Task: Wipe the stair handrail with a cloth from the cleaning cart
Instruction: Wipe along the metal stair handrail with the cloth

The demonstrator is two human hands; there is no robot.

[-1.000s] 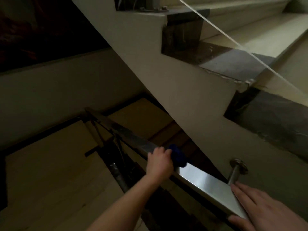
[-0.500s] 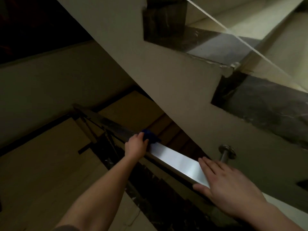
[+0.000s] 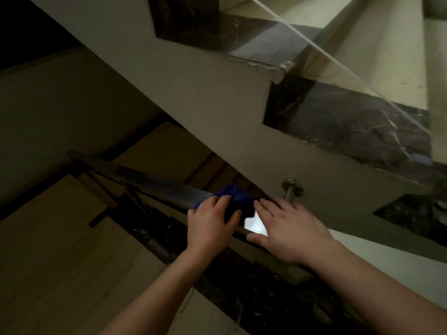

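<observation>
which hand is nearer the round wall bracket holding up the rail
Right. The right hand lies flat on the handrail just below the bracket; the left hand presses the blue cloth farther along the rail.

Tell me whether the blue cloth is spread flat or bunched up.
Bunched: the dark blue cloth sits crumpled under the left hand on the steel handrail.
</observation>
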